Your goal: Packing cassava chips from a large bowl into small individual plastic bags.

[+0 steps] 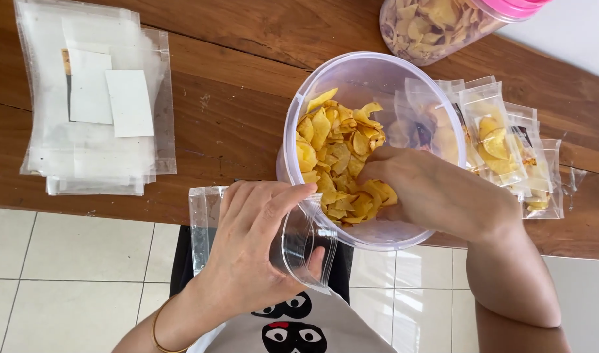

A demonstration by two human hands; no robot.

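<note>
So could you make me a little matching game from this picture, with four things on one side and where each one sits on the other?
Things:
1. Stack of empty clear plastic bags
2. Filled small clear bags of yellow chips
3. Pink-lidded clear jar of chips
4. Right hand

Places:
A. Top edge of the wooden table
B. Inside the round clear plastic tub
C. Far left of the table
D. Right of the tub

Pairs: 1-C, 2-D, 3-A, 4-B

The left hand (pixel 247 245) curls near the body, thumb and fingers pinched, while the right hand (pixel 423 189) reaches left, fingers bent downward.
</note>
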